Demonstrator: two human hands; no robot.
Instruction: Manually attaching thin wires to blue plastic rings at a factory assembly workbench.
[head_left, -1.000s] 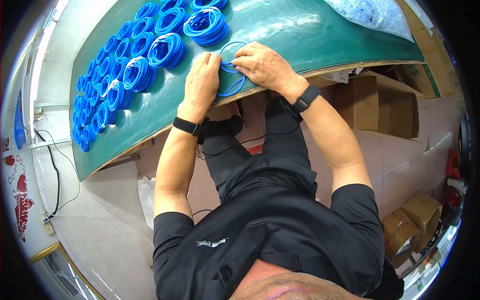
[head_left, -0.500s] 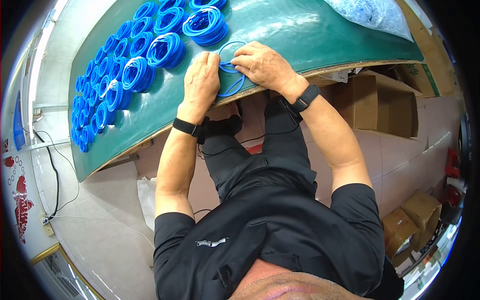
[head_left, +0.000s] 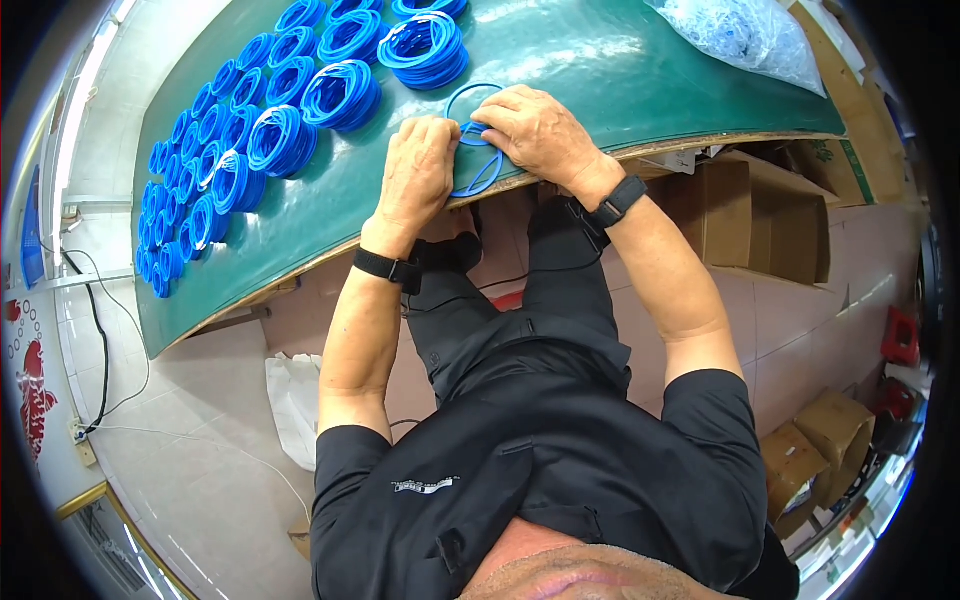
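Both hands shifted slightly right; left hand (head_left: 417, 170), right hand (head_left: 535, 130) pinching blue ring (head_left: 476, 140)

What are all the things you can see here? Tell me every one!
loose ring: a few thin loops, blue, near the table's front edge, pinched between both hands
ring bundles: dozens, blue, in rows across the left and far part of the table
table mat: one, green, covering the table
plastic bag: one, clear with pale blue bits inside, far right corner of the table
cardboard boxes: several, brown, on the floor under and right of the table
cable: one, dark, on the tiled floor at left
wristbands: two, black, one on each wrist
left hand: one, on the loose ring
right hand: one, on the loose ring
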